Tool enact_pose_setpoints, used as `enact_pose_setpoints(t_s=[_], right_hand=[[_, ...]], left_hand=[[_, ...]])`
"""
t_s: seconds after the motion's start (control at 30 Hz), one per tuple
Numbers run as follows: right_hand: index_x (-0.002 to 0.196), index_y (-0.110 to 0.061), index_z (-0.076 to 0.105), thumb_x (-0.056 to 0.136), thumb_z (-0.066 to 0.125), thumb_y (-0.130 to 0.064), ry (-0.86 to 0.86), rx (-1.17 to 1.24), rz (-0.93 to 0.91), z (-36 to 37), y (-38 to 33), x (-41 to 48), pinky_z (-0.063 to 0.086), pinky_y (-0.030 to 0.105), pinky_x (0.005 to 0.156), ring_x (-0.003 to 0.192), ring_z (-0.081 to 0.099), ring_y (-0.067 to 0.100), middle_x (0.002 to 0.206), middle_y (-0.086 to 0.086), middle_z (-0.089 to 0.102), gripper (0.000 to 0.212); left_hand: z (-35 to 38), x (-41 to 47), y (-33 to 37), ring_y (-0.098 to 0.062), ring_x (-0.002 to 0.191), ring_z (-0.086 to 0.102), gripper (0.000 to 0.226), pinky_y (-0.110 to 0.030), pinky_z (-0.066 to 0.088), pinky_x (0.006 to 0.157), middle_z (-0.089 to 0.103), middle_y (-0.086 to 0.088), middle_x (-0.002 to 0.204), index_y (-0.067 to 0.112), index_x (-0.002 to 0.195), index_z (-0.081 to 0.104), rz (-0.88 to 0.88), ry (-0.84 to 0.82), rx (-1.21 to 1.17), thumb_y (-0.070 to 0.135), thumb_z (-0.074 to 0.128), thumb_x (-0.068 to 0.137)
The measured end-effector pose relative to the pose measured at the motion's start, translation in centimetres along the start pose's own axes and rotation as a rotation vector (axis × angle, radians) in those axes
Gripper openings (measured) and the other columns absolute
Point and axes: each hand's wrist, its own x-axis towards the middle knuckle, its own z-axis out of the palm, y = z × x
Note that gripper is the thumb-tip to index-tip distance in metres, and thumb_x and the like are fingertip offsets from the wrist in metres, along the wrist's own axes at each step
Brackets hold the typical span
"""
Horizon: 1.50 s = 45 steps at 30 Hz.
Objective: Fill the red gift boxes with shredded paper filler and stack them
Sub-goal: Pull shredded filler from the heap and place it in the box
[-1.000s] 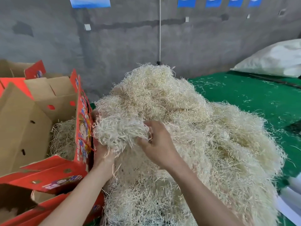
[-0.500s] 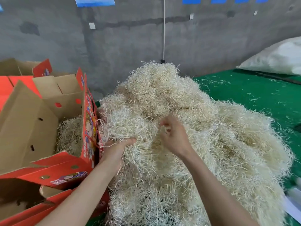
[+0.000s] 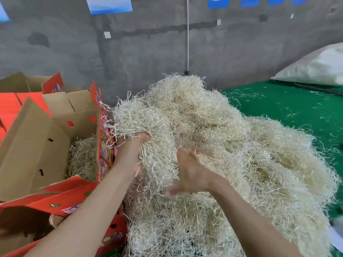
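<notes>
Looking toward the left end of the green surface (image 3: 289,112), we see the red gift boxes. An open box (image 3: 46,149) stands with its brown flaps up and a layer of filler (image 3: 83,158) in its bottom. A second box (image 3: 22,84) sits behind it near the grey wall (image 3: 148,52), and a third box (image 3: 61,206) lies below it, nearer us.

Just beside the open box's printed red side, our left hand (image 3: 130,154) is raised under a clump (image 3: 146,123) of shredded strands. The thumb curls up around the clump and the other fingers are buried in it, so we grip it from beneath.

Our right hand (image 3: 193,175) is pushed into the big pile of shredded paper filler (image 3: 250,164) just right of the clump. Its thumb is spread out low and its fingers are apart and fairly straight, with the tips hidden among the strands.

The pile covers the middle of the surface, and loose strands dot the bare green at the right. A white sack (image 3: 315,67) lies at the far right corner.
</notes>
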Motion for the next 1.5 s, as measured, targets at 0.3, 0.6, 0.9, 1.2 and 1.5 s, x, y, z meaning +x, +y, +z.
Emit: enact_pose_setpoints(t_s=[0.3,0.6,0.9,1.2,1.5], right_hand=[[0.147,-0.022,0.01,0.075,0.07,-0.046,0.039,-0.238,0.345,1.7,7.2,0.6,0.01,0.045,0.116,0.13,0.04,0.022,0.146,0.001,0.036,0.097],[0.135,-0.047,-0.028,0.052,0.083,-0.043,0.094,-0.237,0.027,-5.0,-0.2,-0.6,-0.011,0.046,0.107,0.14,-0.005,0.016,0.152,-0.014,-0.001,0.138],[0.131,-0.009,0.045,0.07,0.055,0.016,0.444,0.223,0.367,-2.2,3.0,0.7,0.055,0.031,0.079,0.108,0.057,0.027,0.129,0.012,0.054,0.067],[0.115,-0.013,0.048,0.063,0.047,0.025,0.76,0.212,0.357,-3.4,4.4,0.8,0.047,0.017,0.044,0.058,0.049,0.004,0.108,-0.005,0.057,0.064],[0.13,-0.017,0.042,0.069,0.056,0.008,0.484,-0.095,0.375,-3.9,6.1,-0.6,0.043,0.045,0.099,0.11,0.052,0.022,0.124,0.005,0.054,0.067]], left_hand=[[-1.3,-0.1,1.0,-0.031,0.088,0.057,0.041,-0.042,0.048,0.079,0.057,-0.011,0.094,0.01,0.084,0.059,-0.063,-0.084,-0.161,0.014,0.061,0.042],[-0.6,-1.8,3.0,-0.028,0.133,0.031,0.017,-0.055,0.021,0.109,0.037,-0.004,0.143,0.026,0.073,0.059,0.146,-0.054,-0.066,0.022,0.064,0.058],[-2.2,-0.8,1.5,-0.025,0.134,0.036,0.103,-0.042,0.025,0.11,0.04,0.007,0.139,0.027,0.125,0.05,0.075,-0.413,0.767,0.059,0.08,0.033],[-1.0,-1.5,-2.1,-0.027,0.144,0.008,0.099,-0.054,0.009,0.114,0.015,-0.004,0.156,0.034,0.13,0.045,-0.348,-0.809,1.014,0.065,0.07,0.04],[-1.9,1.1,-3.3,-0.034,0.096,0.064,0.099,-0.051,0.047,0.093,0.066,-0.018,0.105,0.011,0.115,0.059,-0.363,-0.518,0.136,0.028,0.093,0.024]])
